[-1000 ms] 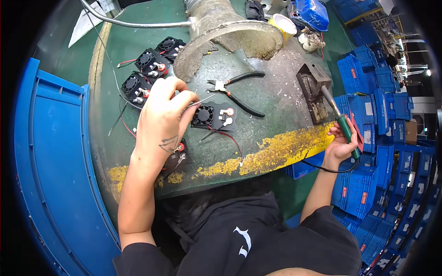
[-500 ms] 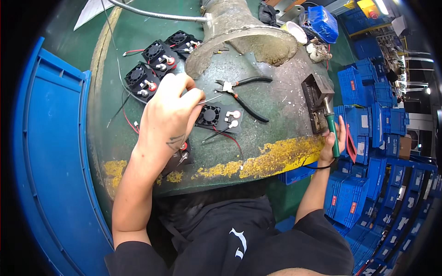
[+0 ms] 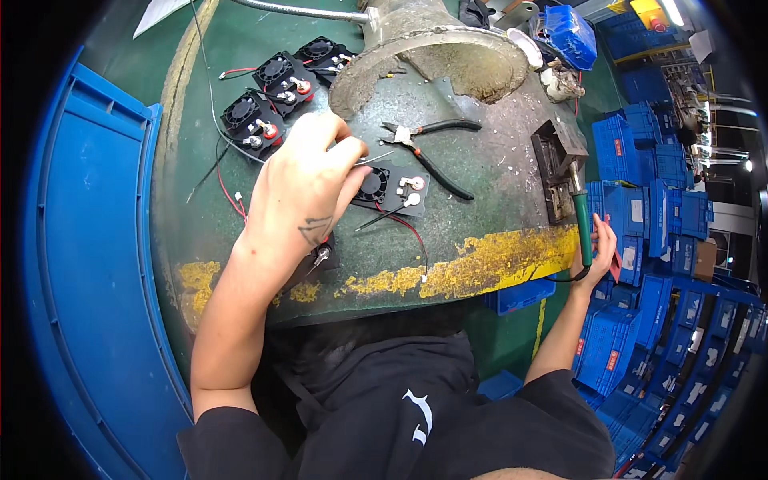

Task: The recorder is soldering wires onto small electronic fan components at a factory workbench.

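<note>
My left hand (image 3: pixel 308 180) is closed in a pinch on a thin grey solder wire (image 3: pixel 378 158), whose short end points right. Below that end lies a black fan plate (image 3: pixel 394 189) with two terminals and red and black leads. Another black plate (image 3: pixel 324 254) is mostly hidden under my left wrist. At the right edge of the table, my right hand (image 3: pixel 596 252) is beside and partly behind the green handle of a soldering iron (image 3: pixel 583 228). Its fingers look stretched and loose, not wrapped round it. The iron's tip end rests in a metal stand (image 3: pixel 552 168).
Cutting pliers (image 3: pixel 428 148) with black handles lie spread on the green table (image 3: pixel 472 216). Several more fan plates (image 3: pixel 248 116) sit at the left back. A rough, bell-mouthed metal duct (image 3: pixel 432 52) stands behind. Blue crates (image 3: pixel 612 336) are stacked on the right; a blue panel (image 3: pixel 100 240) flanks the left.
The view has shifted slightly, so the table appears further right and higher. My right hand has moved a little right from the iron's handle. My left hand keeps its pinch on the solder wire.
</note>
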Tool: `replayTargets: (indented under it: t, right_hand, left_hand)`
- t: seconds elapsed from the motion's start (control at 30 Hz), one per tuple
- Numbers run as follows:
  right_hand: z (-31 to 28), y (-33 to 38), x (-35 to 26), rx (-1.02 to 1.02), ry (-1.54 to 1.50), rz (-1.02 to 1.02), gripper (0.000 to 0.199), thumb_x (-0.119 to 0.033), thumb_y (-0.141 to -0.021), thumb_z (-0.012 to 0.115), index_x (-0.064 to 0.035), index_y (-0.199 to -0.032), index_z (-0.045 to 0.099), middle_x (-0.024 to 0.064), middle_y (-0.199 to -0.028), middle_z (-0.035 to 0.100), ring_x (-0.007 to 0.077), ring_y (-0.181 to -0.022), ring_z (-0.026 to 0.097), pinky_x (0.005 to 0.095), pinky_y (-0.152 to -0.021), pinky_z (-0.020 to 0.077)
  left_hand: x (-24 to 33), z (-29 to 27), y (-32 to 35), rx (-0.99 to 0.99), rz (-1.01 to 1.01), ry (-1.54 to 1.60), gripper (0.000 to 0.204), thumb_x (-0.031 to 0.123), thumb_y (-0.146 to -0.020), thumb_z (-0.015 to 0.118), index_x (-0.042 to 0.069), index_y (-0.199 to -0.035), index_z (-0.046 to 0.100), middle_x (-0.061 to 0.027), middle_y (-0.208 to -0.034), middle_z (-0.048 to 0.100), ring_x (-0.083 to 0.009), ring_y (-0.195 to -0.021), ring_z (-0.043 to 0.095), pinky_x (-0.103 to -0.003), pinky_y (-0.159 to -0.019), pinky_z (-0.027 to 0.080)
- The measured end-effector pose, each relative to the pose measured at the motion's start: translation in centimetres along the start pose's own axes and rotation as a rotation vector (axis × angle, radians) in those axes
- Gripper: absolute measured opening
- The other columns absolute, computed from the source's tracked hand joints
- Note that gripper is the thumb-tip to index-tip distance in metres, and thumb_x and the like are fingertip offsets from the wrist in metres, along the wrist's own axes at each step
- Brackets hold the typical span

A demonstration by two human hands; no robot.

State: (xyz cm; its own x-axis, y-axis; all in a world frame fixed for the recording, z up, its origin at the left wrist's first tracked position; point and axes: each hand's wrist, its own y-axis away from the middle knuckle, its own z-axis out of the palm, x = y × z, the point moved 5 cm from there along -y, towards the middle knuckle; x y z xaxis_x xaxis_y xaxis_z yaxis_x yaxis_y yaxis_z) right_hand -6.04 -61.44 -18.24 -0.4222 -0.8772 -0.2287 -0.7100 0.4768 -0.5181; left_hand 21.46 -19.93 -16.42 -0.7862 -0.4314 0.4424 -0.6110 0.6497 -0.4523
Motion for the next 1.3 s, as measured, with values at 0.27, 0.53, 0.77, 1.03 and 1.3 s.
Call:
replayTargets:
  t: [0.27, 0.53, 0.77, 1.03, 1.3]
  right_hand:
    - [-5.2, -0.8, -0.8, 0.392, -0.232, 0.038, 0.028, 0.009, -0.097, 0.050, 0.0044, -0.116, 0.071, 0.0121, -0.117, 0.069, 0.0189, -0.106, 0.065, 0.0323, -0.092, 0.0544]
    - [0.7, -5.6, -22.4, -0.198, -0.165, -0.495, 0.031, -0.003, -0.083, 0.068, -0.0074, -0.112, 0.077, 0.0090, -0.121, 0.071, 0.0300, -0.119, 0.059, 0.0419, -0.108, 0.0421]
    - [10.0, -7.5, -26.2, -0.456, -0.047, -0.681, 0.069, -0.024, -0.079, 0.082, -0.0141, -0.142, 0.058, 0.0092, -0.146, 0.055, 0.0334, -0.136, 0.047, 0.0465, -0.113, 0.0378]
    - [9.5, -7.1, -27.3, -0.573, 0.066, -0.737, 0.085, -0.032, -0.070, 0.087, -0.0135, -0.146, 0.054, 0.0103, -0.139, 0.056, 0.0326, -0.134, 0.047, 0.0470, -0.110, 0.0363]
    - [7.5, -6.8, -26.0, -0.580, 0.110, -0.658, 0.070, -0.019, -0.062, 0.083, -0.0046, -0.126, 0.061, 0.0142, -0.121, 0.059, 0.0359, -0.118, 0.052, 0.0458, -0.104, 0.0421]
  left_hand:
    - [0.0, -0.1, 0.3, -0.081, 0.016, 0.052, 0.046, 0.025, -0.071, 0.088, 0.002, -0.104, 0.065, -0.0119, -0.106, 0.060, -0.0313, -0.102, 0.061, -0.041, -0.088, 0.054]
    - [-0.5, 0.3, 0.8, -0.239, -0.036, -0.010, 0.054, 0.021, -0.067, 0.089, 0.002, -0.112, 0.066, -0.0120, -0.114, 0.060, -0.0321, -0.111, 0.059, -0.041, -0.095, 0.053]
    - [-0.9, 1.3, 0.6, -0.267, -0.060, 0.008, 0.056, 0.017, -0.064, 0.090, 0.002, -0.112, 0.065, -0.0117, -0.115, 0.059, -0.0320, -0.114, 0.059, -0.041, -0.095, 0.052]
    - [-1.1, 0.9, 0.7, -0.231, -0.029, 0.065, 0.056, 0.019, -0.065, 0.090, 0.002, -0.109, 0.060, -0.0133, -0.106, 0.060, -0.0341, -0.106, 0.060, -0.042, -0.093, 0.051]
    - [-2.1, 1.2, 0.7, -0.202, -0.076, 0.206, 0.053, 0.017, -0.070, 0.085, 0.000, -0.114, 0.061, -0.0164, -0.095, 0.066, -0.0357, -0.098, 0.064, -0.044, -0.089, 0.051]
